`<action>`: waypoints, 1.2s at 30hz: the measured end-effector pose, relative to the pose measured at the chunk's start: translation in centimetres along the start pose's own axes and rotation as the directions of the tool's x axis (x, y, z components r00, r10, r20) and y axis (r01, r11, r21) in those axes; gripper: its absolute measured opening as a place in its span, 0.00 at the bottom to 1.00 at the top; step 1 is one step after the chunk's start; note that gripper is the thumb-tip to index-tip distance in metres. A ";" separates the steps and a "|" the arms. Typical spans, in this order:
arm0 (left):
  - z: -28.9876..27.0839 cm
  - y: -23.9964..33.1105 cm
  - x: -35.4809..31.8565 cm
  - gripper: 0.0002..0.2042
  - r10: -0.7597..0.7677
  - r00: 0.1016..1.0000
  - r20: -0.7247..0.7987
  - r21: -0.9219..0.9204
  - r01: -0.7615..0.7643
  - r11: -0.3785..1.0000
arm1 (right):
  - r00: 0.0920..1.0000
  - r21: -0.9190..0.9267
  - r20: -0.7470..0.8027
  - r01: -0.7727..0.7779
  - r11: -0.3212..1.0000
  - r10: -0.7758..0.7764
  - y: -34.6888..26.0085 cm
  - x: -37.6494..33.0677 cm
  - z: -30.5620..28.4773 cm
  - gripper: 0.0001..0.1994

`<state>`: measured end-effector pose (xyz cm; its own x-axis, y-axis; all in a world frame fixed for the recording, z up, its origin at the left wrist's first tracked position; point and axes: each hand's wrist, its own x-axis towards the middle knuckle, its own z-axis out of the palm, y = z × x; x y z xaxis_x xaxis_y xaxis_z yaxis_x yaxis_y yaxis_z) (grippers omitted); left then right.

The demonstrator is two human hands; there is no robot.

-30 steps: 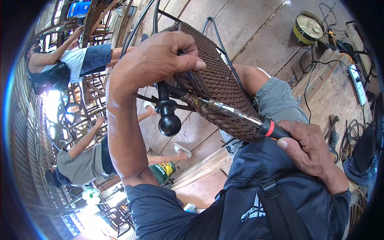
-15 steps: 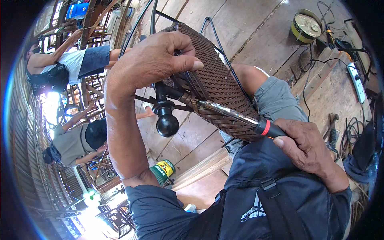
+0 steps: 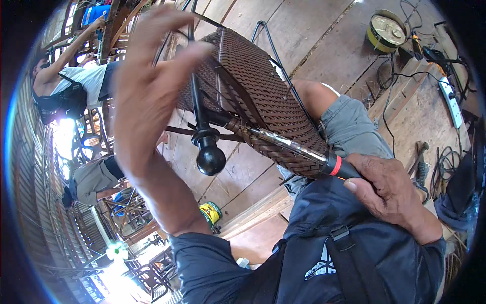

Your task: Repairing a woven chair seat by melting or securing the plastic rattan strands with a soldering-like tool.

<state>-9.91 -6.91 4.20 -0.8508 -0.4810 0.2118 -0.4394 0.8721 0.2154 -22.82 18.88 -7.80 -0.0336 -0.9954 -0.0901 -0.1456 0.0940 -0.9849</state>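
Observation:
In my right hand (image 3: 382, 187) is a soldering iron (image 3: 298, 148) with a black handle, a red ring and a long metal shaft. Its tip end lies against the braided edge of a brown woven seat or panel (image 3: 266, 76) on a black metal frame. Loose brown strands (image 3: 238, 93) stick out near that edge. A round black knob (image 3: 211, 160) ends one frame bar. My left hand (image 3: 147, 91) is raised over the frame, smeared by motion, its fingers apart and nothing visible in them.
A tin (image 3: 387, 33) stands on the wooden floor at the far right. A white power strip (image 3: 449, 101), cables and a hammer (image 3: 420, 162) lie on the right. A green and yellow bucket (image 3: 210, 213) stands below my left arm. Two people (image 3: 83, 86) work at the left.
My left hand has let go of the strands at the woven edge and moved up and left, its fingers spreading. The right hand and soldering iron stay nearly in place.

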 end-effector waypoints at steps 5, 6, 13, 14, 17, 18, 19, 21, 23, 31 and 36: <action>-5.1 0.8 -8.1 0.13 0.156 0.840 -0.520 -0.190 -0.291 0.938 | 0.996 -0.103 -0.062 0.052 0.993 -0.058 -0.4 -0.7 -0.7 0.12; -4.9 1.6 -9.9 0.14 0.204 0.840 -0.503 -0.419 -0.443 0.793 | 0.997 -0.094 -0.046 0.065 0.993 -0.069 -0.4 -0.5 -0.5 0.12; 0.9 3.9 -12.5 0.09 0.100 0.985 -0.140 -0.014 -0.103 0.995 | 0.991 -0.292 -0.053 0.104 0.951 -0.125 -0.7 -1.2 -0.3 0.16; 1.7 3.6 -12.1 0.09 0.119 0.983 -0.142 -0.031 -0.125 0.992 | 0.990 -0.323 -0.077 0.084 0.943 -0.115 -0.7 -1.6 -0.5 0.16; 0.5 2.6 -13.9 0.23 0.157 0.988 -0.009 0.114 -0.155 0.981 | 0.981 -0.367 -0.042 0.161 0.916 -0.189 -0.1 -0.8 0.9 0.17; 0.9 2.4 -13.8 0.23 0.165 0.986 -0.013 0.103 -0.162 0.981 | 0.982 -0.376 -0.049 0.150 0.914 -0.182 -0.3 -1.0 0.8 0.17; 1.4 2.3 -13.9 0.25 0.164 0.986 -0.009 0.109 -0.162 0.981 | 0.983 -0.410 -0.052 0.138 0.901 -0.175 -0.5 -1.2 0.7 0.17; 1.8 2.4 -13.1 0.26 0.180 0.982 0.060 0.155 -0.187 0.970 | 0.985 -0.446 -0.061 0.120 0.887 -0.164 -0.9 -1.5 0.1 0.17; 2.0 2.7 -12.1 0.26 0.187 0.979 0.078 0.168 -0.198 0.966 | 0.999 -0.450 -0.022 0.030 0.892 -0.045 -1.7 -1.8 -0.9 0.18; 1.8 2.2 -10.5 0.30 0.165 0.962 0.217 0.168 -0.203 0.964 | 0.889 -0.195 -0.457 -0.134 0.972 0.031 0.6 -3.2 -2.0 0.16; 1.6 1.9 -9.6 0.24 0.230 0.944 0.236 0.220 -0.282 0.934 | 0.894 -0.083 -0.439 -0.138 0.987 0.088 1.1 -2.6 -1.8 0.15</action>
<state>-3.06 -0.52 1.04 -0.9723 -0.2326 0.0249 -0.2337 0.9699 -0.0682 -24.70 21.57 -8.35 -0.4770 -0.8729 -0.1026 -0.2209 0.2320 -0.9473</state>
